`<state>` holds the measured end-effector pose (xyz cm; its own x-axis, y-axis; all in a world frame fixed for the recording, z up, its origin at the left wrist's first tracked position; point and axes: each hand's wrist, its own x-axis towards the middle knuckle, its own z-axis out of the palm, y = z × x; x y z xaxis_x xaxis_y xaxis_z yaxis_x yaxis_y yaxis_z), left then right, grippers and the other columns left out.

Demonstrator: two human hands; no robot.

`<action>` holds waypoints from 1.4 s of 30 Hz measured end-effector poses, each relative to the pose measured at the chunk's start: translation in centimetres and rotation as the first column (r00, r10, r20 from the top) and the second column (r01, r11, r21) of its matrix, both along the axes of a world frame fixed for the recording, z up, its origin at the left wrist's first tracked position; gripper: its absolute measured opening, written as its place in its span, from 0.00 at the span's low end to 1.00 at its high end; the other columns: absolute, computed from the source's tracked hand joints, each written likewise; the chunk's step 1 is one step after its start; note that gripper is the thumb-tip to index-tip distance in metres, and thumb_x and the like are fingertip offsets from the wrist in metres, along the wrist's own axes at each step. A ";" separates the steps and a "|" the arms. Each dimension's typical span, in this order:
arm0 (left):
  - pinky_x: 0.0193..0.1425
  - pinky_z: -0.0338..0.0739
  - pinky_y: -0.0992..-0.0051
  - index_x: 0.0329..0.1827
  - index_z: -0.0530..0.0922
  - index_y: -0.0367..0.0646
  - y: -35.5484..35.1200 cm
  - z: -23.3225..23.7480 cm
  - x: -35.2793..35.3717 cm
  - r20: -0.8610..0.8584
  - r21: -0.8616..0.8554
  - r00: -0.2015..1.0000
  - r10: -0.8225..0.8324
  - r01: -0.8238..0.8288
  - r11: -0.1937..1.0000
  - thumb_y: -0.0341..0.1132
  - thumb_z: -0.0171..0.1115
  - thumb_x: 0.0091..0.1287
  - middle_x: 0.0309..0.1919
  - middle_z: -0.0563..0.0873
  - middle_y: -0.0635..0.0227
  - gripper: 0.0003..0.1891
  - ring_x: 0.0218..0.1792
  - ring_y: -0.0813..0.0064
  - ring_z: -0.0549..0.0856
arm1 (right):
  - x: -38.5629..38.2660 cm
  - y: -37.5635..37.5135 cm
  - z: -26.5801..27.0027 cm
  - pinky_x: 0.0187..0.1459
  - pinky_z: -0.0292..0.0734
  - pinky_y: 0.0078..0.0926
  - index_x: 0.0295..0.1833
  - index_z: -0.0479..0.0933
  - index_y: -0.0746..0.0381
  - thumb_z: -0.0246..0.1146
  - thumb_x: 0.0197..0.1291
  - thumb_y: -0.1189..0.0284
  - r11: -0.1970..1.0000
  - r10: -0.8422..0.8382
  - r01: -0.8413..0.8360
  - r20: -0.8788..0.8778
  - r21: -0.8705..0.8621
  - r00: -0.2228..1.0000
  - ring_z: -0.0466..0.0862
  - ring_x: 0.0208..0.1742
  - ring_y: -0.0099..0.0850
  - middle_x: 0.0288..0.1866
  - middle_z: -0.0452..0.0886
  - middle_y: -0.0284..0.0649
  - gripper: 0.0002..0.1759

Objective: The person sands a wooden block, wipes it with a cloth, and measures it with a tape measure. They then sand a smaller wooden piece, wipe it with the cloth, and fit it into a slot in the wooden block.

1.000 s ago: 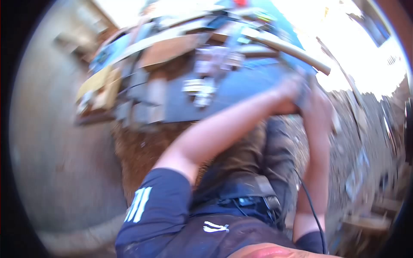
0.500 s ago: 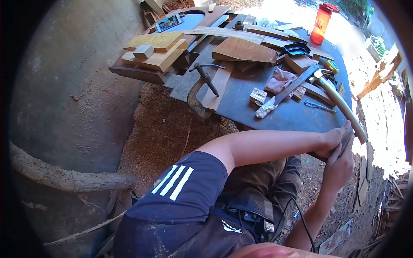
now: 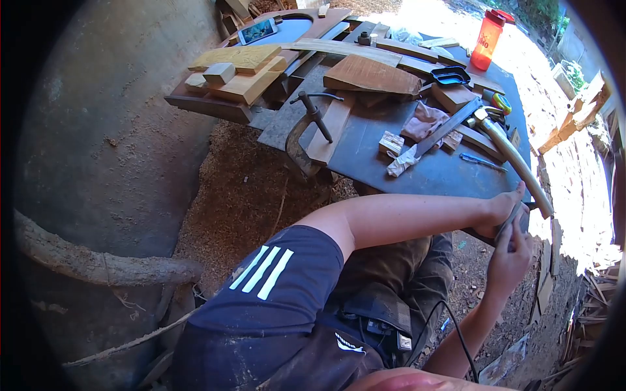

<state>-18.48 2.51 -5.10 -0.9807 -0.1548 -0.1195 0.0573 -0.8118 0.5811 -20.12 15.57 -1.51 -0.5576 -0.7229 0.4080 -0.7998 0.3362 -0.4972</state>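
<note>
Beyond the table's near right corner, my left hand (image 3: 499,214) is closed around a thin dark flat piece (image 3: 510,225). Just below it, my right hand (image 3: 512,259) grips the same piece from the near side, fingers bent against it. The two hands nearly touch, and they hide much of the piece; its exact kind cannot be made out. A hammer (image 3: 515,156) lies beside them, its handle end close to my left fingertips. A blue pen (image 3: 482,162) rests on the dark tabletop (image 3: 430,182) to the left of the hammer.
A blade with a wrapped handle (image 3: 447,128), small wood blocks (image 3: 391,143) and a blue tray (image 3: 450,75) are on the table. A clamp (image 3: 303,140) grips its left edge. Farther back stand a red bottle (image 3: 487,42) and a phone (image 3: 257,31). A cable hangs near my right forearm.
Both hands have shifted slightly left with the dark piece, and my right fingers have changed their hold, bending more. The view has moved slightly.
</note>
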 end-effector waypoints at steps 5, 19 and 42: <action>0.61 0.76 0.61 0.66 0.70 0.41 -0.3 -0.3 -0.2 -0.027 -0.017 0.999 -0.024 0.023 1.000 0.74 0.31 0.75 0.49 0.79 0.60 0.43 0.52 0.65 0.79 | 1.3 0.2 -1.4 0.77 0.64 0.47 0.62 0.82 0.67 0.63 0.68 0.76 0.982 0.079 -0.077 0.001 -0.172 0.997 0.78 0.33 0.34 0.27 0.75 0.39 0.18; 0.49 0.83 0.59 0.52 0.73 0.41 -0.9 -0.3 -0.7 0.006 0.102 0.999 0.037 -0.038 0.994 0.74 0.30 0.74 0.39 0.82 0.55 0.41 0.39 0.61 0.85 | 2.2 0.9 -3.1 0.71 0.70 0.46 0.65 0.79 0.69 0.64 0.66 0.80 0.964 0.131 -0.190 -0.294 -0.184 0.947 0.79 0.69 0.47 0.68 0.81 0.49 0.22; 0.59 0.77 0.56 0.56 0.76 0.51 -0.1 -0.9 -0.9 -0.159 -0.006 0.987 0.014 -0.015 1.000 0.73 0.29 0.75 0.44 0.82 0.70 0.38 0.48 0.68 0.81 | -0.8 -0.2 0.0 0.56 0.80 0.35 0.75 0.71 0.66 0.56 0.76 0.70 0.984 0.082 -0.066 0.093 -0.168 0.992 0.87 0.58 0.41 0.62 0.84 0.53 0.25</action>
